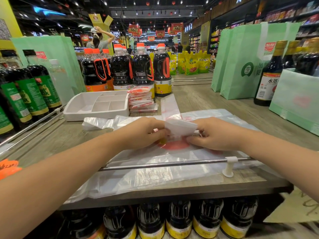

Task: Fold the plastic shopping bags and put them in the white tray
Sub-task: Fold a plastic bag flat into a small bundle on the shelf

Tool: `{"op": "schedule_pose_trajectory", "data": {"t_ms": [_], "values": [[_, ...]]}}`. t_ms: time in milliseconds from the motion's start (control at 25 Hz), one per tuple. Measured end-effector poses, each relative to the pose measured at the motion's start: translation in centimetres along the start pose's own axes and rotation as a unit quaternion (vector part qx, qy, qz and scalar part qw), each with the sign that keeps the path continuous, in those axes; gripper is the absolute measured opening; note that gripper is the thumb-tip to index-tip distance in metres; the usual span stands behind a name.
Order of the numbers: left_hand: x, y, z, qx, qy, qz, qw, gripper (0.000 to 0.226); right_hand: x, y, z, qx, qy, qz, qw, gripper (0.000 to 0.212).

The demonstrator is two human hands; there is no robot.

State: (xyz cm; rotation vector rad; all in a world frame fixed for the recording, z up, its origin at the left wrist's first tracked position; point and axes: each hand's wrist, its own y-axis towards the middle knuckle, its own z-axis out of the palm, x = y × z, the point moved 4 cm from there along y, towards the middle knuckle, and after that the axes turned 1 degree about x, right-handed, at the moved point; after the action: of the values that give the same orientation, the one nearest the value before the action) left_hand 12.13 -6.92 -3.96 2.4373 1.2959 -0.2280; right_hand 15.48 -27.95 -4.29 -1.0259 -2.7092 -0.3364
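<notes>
Below the shelf lip: five dark bottles with yellow labels point(179, 219) in a row; their tops are hidden by the board
Front rail: one metal rail point(172, 163) on one white bracket; loose plastic runs under it and spills over the edge
Loose pile: flat bags point(155, 176) spread on the wooden shelf point(215, 99), clear film with red print; the layers overlap, so no count is possible; these look like the unfolded ones left to do
Hands: two, bare; left hand point(143, 133) and right hand point(215, 135) meet over the pile
Fingers: and there's the pinch; both sets curled, thumb against fingertips, nipping one small folded packet point(180, 127) from either side; it sits just above the pile, one corner tipped up
Step in hand: by the look of it, the last tuck on this one bag; nearly folded, not yet in the tray
Behind the hands: one long folded strip point(170, 105) lies flat on the shelf; one crumpled bag end point(98, 121) trails off to the left
Folded so far: one stack of folded bags point(141, 100) just beside the tray's right wall, on the shelf, not in it; layers too tight to count
White tray point(86, 116): one, divided into compartments; no bag shows in any of them; the putting-in looks wholly left to do
Further back: four big orange-capped bottles point(142, 69) in the front row, more behind; green carrier bags point(241, 66) on both sides
</notes>
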Motion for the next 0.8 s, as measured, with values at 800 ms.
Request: {"op": "schedule_pose_trajectory", "data": {"t_ms": [800], "values": [[1.7, 0.7, 0.9, -0.029, -0.168, -0.110, 0.979, 0.020, -0.5, 1.3, -0.2, -0.038, 0.173, 0.084, 0.980, 0.019]]}}
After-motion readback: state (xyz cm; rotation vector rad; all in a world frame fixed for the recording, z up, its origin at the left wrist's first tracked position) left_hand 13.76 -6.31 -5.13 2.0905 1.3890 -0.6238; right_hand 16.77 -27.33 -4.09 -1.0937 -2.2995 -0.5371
